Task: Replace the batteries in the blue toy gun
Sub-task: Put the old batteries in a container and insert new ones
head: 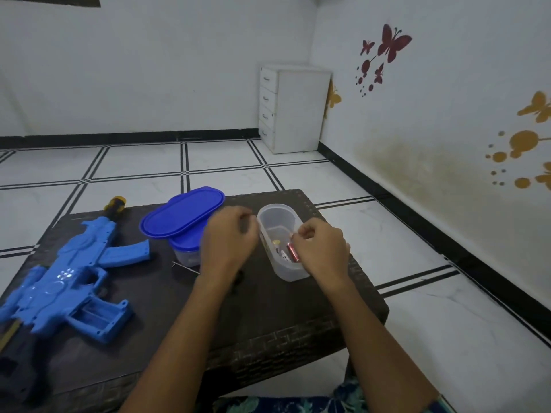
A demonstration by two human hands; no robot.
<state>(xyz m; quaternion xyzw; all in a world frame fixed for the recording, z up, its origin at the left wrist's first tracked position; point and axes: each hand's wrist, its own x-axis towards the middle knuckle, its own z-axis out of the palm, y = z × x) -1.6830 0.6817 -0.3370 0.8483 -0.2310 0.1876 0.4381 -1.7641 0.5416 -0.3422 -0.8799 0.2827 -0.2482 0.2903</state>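
Patterned teal cloth (298, 403) fills the bottom edge nearest the camera, and two bare forearms reach forward from it over a dark woven tabletop (268, 311). At the far left of that tabletop the blue toy gun (74, 281) lies flat on its side, its yellow-tipped muzzle (116, 204) pointing away and an open, rectangular battery compartment (92, 318) facing up near the grip. Right of the gun a large blue lid (182, 213) rests tilted on top of a small closed tub (186, 248), and a thin pale rod (186, 268) lies on the tabletop just in front of the tub. The left hand (229, 239) hovers between the tub and a clear open container (274, 208), its fingers curled and blurred; whether it holds anything cannot be told. Inside the clear container lie a few batteries, among them a red battery (292, 252). The right hand (323, 248) sits at the container's right rim with its fingertips (298, 234) bent inward over the opening, and whether they pinch something or merely touch the rim cannot be told. Beyond, on the tiled floor, a white drawer cabinet (293, 108) stands in the corner, and butterfly decals (390, 43) mark the right wall.
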